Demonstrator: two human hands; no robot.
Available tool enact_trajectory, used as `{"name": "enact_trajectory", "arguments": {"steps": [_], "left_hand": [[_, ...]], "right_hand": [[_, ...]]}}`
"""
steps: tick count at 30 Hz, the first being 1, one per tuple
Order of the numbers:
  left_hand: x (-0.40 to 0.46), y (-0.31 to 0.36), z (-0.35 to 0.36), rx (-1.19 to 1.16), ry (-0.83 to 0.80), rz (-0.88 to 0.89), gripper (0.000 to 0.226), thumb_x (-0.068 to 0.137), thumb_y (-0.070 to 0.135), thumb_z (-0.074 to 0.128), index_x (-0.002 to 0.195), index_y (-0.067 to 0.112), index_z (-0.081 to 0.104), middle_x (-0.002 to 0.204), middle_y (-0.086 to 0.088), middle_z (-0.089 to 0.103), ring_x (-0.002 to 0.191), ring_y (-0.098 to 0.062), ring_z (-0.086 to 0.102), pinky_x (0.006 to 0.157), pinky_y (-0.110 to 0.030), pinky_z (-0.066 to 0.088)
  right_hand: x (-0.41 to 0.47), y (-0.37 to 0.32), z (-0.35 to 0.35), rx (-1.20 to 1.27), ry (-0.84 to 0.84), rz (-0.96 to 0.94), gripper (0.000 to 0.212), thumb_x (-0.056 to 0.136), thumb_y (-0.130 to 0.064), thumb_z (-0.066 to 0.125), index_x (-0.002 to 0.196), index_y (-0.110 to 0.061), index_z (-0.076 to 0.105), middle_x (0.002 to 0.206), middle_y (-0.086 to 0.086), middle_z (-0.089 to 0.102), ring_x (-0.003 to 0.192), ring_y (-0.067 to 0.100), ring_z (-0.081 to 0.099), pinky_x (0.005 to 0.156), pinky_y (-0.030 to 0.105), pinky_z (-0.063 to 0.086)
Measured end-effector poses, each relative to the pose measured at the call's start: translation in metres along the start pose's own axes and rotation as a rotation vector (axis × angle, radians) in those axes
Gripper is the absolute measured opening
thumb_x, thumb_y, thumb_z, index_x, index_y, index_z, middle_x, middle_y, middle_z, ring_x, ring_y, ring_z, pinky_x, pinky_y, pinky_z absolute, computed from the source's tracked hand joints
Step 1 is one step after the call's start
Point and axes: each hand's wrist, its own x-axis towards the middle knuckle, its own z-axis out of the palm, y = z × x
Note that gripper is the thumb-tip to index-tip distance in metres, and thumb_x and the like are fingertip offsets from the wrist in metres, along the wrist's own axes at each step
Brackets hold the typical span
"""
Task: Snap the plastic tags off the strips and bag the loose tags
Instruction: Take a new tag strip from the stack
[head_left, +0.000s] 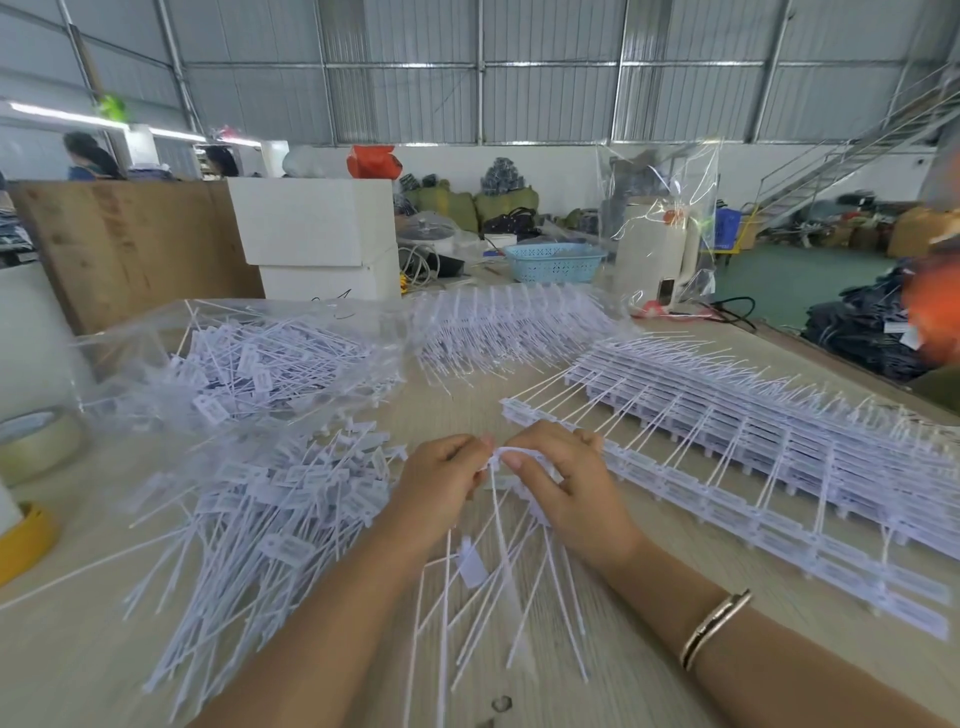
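Both hands pinch one strip (498, 457) just beside the big stack of strips (779, 431): left hand (441, 483), right hand (566, 483). Bend it sharply so tags snap off clean.

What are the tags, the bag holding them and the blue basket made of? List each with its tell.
Loose tags: white plastic, likely matte; thin moulded tails that bend.
Bag: clear plastic film, glossy; contents show through, creases catch light.
Basket: light blue plastic, apparently rigid; moulded lattice holes in its wall.
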Motion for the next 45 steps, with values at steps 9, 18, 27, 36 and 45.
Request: {"name": "enact_trajectory", "arguments": {"steps": [9,18,27,36,45], "left_hand": [[-0.001,0.000,-0.004,-0.063,0.020,0.077,0.050,0.097,0.025,0.045,0.047,0.025,0.051,0.050,0.009,0.039,0.049,-0.008,0.036,0.049,-0.015,0.032],[0.003,0.002,-0.014,-0.037,-0.045,0.134,0.032,0.076,0.013,0.044,0.048,0.028,0.051,0.053,0.005,0.045,0.049,-0.008,0.039,0.049,-0.018,0.031],[-0.004,-0.010,-0.003,0.318,-0.092,0.313,0.032,0.095,0.006,0.043,0.112,0.032,0.036,0.076,0.005,0.062,0.049,0.000,0.051,0.050,-0.021,0.043],[0.003,-0.013,-0.010,0.406,0.051,0.311,0.028,0.091,0.036,0.055,0.070,0.017,0.056,0.054,0.011,0.043,0.052,-0.005,0.041,0.057,-0.028,0.033],[0.002,-0.012,-0.011,0.235,-0.030,0.229,0.043,0.086,0.040,0.059,0.051,0.022,0.044,0.049,0.009,0.029,0.050,-0.009,0.032,0.057,-0.029,0.027]], "right_hand": [[0.003,0.009,-0.009,0.718,0.017,0.297,0.016,0.087,-0.020,0.057,0.079,-0.007,0.063,0.071,-0.001,0.066,0.060,0.011,0.055,0.064,0.019,0.048],[0.006,0.024,-0.005,0.053,0.007,0.404,0.013,0.098,-0.032,0.048,0.089,-0.032,0.059,0.081,-0.022,0.057,0.079,-0.002,0.053,0.079,0.022,0.042],[0.001,0.002,-0.002,-0.100,-0.155,0.264,0.026,0.089,-0.052,0.039,0.079,-0.039,0.059,0.087,-0.025,0.053,0.101,0.001,0.045,0.098,0.039,0.024],[0.002,0.010,-0.009,0.368,-0.013,0.370,0.027,0.090,-0.034,0.056,0.078,-0.010,0.055,0.065,-0.011,0.046,0.065,0.006,0.044,0.070,0.026,0.034],[0.002,0.002,-0.012,0.233,-0.264,0.302,0.019,0.092,-0.016,0.059,0.083,-0.001,0.067,0.084,0.025,0.062,0.076,0.028,0.057,0.083,0.036,0.039]]}}
